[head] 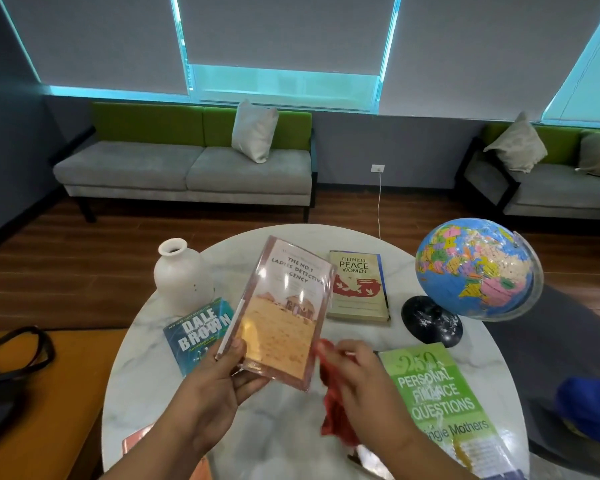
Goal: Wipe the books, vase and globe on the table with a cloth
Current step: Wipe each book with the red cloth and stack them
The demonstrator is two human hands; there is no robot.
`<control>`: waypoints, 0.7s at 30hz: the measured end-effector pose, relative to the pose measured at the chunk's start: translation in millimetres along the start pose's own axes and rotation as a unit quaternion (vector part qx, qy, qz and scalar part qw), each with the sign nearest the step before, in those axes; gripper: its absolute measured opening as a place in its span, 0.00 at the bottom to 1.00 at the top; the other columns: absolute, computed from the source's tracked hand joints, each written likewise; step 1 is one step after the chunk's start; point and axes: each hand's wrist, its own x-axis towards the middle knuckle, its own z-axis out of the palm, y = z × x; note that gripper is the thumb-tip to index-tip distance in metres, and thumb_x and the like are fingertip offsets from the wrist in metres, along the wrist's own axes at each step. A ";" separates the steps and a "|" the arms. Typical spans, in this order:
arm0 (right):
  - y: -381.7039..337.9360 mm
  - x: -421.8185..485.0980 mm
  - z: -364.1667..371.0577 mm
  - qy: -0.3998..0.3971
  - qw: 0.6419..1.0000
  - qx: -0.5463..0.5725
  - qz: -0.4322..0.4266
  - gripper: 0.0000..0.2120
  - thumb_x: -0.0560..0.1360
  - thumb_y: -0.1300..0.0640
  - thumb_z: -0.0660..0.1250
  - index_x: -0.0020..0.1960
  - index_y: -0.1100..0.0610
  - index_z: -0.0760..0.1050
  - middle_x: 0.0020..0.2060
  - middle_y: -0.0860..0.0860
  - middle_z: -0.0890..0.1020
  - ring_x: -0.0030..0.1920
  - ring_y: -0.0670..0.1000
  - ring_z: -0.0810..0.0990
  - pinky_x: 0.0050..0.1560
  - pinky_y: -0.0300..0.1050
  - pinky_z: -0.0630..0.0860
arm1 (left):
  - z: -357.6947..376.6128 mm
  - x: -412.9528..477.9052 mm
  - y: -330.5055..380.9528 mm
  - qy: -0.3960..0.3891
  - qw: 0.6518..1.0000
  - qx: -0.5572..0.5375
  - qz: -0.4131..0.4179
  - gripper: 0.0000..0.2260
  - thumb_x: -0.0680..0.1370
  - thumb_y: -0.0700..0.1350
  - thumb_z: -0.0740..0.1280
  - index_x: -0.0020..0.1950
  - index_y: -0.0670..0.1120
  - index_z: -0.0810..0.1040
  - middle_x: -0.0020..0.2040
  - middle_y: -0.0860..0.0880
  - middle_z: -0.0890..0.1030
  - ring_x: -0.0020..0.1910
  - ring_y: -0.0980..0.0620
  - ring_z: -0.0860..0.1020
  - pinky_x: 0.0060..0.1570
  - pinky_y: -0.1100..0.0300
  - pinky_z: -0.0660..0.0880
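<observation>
Detective paperback point(284, 308) is tilted up over the bench point(267, 420), pinched at its near bottom corner by the left hand point(219, 382), so the right hand point(357, 379) clutching the red cloth point(336, 410) sits just beside its right edge.

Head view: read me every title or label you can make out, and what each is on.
"THE NO.1 LADIES DETECTIVE ...GENCY": held book in the left hand, glare over part.
"FILIPINO PEACE WOMEN": beige book.
"DALE BROWN": blue book; smaller lines blurred.
"250 PERSONAL FINANCE QUESTIONS", "...ingle Mothers": green book; rest blurred.
On the globe: labels too small.
</observation>
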 end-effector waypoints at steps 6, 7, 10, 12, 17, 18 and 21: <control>-13.4 20.9 -13.5 -0.035 0.929 0.286 0.233 0.17 0.75 0.40 0.65 0.53 0.52 0.83 0.51 0.57 0.84 0.52 0.59 0.83 0.61 0.58 0.75 | 3.7 -4.2 -4.5 -0.024 0.999 -0.019 -0.037 0.09 0.81 0.42 0.60 0.59 0.44 0.75 0.48 0.39 0.84 0.41 0.43 0.85 0.38 0.51 0.83; -19.0 18.5 -13.5 -0.068 0.911 0.330 0.238 0.20 0.76 0.41 0.65 0.56 0.55 0.81 0.52 0.59 0.84 0.54 0.61 0.82 0.62 0.60 0.74 | 6.7 -5.9 -6.8 -0.030 0.998 -0.018 -0.047 0.09 0.81 0.42 0.60 0.58 0.44 0.76 0.47 0.39 0.84 0.41 0.43 0.85 0.39 0.51 0.83; -28.1 18.9 -9.8 -0.088 0.909 0.355 0.200 0.19 0.73 0.52 0.72 0.60 0.60 0.78 0.54 0.60 0.83 0.55 0.61 0.82 0.63 0.61 0.73 | 10.6 -10.1 -10.0 -0.046 0.997 0.003 -0.064 0.09 0.80 0.41 0.61 0.59 0.45 0.75 0.48 0.39 0.84 0.45 0.41 0.84 0.45 0.48 0.82; -30.6 21.0 -7.7 -0.051 0.930 0.320 0.176 0.12 0.73 0.61 0.71 0.57 0.59 0.78 0.50 0.58 0.85 0.52 0.58 0.83 0.60 0.58 0.76 | 10.1 -8.0 -7.3 -0.038 0.995 0.070 -0.052 0.15 0.79 0.42 0.64 0.65 0.51 0.71 0.56 0.39 0.82 0.53 0.39 0.82 0.53 0.44 0.79; -45.8 19.7 2.2 0.055 0.992 -0.105 0.043 0.05 0.71 0.52 0.72 0.40 0.47 0.76 0.43 0.43 0.73 0.40 0.39 0.75 0.39 0.29 0.71 | 25.4 -14.0 1.5 -0.077 0.963 0.252 0.057 0.21 0.76 0.52 0.66 0.67 0.66 0.67 0.63 0.58 0.70 0.57 0.57 0.72 0.63 0.52 0.69; -51.4 17.7 7.2 0.040 0.989 -0.140 0.012 0.04 0.71 0.50 0.72 0.42 0.47 0.77 0.43 0.43 0.71 0.40 0.39 0.74 0.39 0.29 0.69 | 31.4 -18.6 1.9 -0.138 0.968 0.209 0.032 0.21 0.74 0.57 0.67 0.66 0.66 0.68 0.63 0.59 0.72 0.57 0.58 0.74 0.61 0.53 0.71; -60.2 10.5 23.1 -0.066 0.979 -0.183 -0.066 0.24 0.72 0.45 0.70 0.67 0.46 0.72 0.52 0.39 0.68 0.52 0.40 0.73 0.54 0.30 0.69 | 34.6 -19.0 -5.0 -0.169 0.984 0.046 -0.004 0.25 0.72 0.60 0.69 0.67 0.55 0.72 0.61 0.51 0.81 0.58 0.52 0.79 0.60 0.49 0.73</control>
